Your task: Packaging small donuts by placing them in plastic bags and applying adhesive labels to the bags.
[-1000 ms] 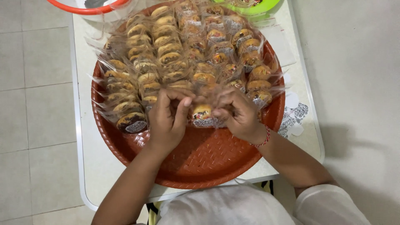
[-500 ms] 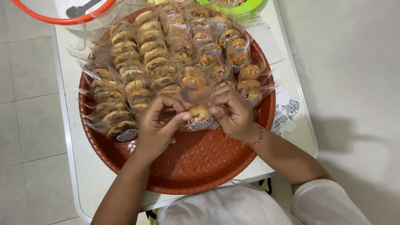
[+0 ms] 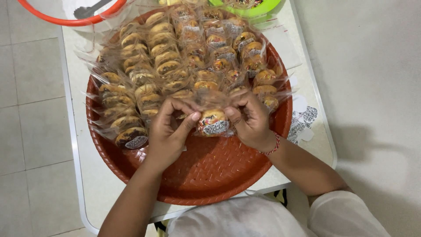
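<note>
Shifted left: both hands (image 3: 210, 120) pinch wrapped pastry (image 3: 213, 122) over tray (image 3: 210, 175).

Both forearms extended forward from bottom of frame, converging at centre. Left hand (image 3: 169, 129) seen from back, fingers curled inward, thumb pointed right, tip pinched shut. Right hand (image 3: 251, 119) likewise curled, thumb pointed left, fingertips closed in matching pinch. Hands held just apart, thumbs facing. Red thread bracelet worn on right wrist. White sleeve on right upper arm.
</note>
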